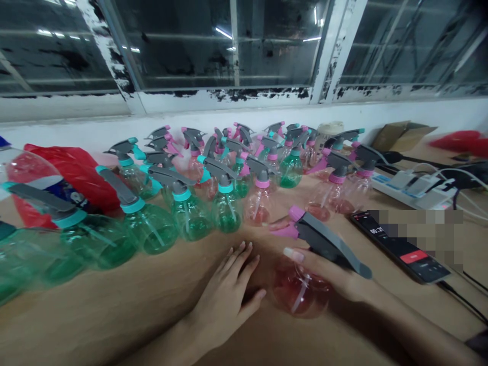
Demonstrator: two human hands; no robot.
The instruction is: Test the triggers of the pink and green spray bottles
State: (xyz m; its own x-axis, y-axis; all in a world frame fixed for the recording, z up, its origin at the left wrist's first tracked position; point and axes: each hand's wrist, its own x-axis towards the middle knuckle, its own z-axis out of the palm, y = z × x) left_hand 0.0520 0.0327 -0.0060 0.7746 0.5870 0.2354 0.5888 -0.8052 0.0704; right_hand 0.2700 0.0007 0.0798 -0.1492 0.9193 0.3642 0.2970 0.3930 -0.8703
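My right hand [328, 267] grips a pink spray bottle [301, 297] around its neck, just under the grey and pink trigger head. The bottle is clear pink, with a dip tube showing inside. Beside it on the left, my left hand [231, 287] rests on the table [125, 315] with fingers stretched out and nothing in them. Beyond both hands stand several more spray bottles: a green one [227, 211] with a turquoise collar and a pink one [260, 203] with a pink collar are among the nearest.
A phone [400, 249] with a cable lies to the right. Behind it is a power strip [412, 190] with plugs and cords. A red plastic bag [84, 175] and a large clear bottle [32, 170] sit at the left. A cardboard box [400, 136] stands near the wall.
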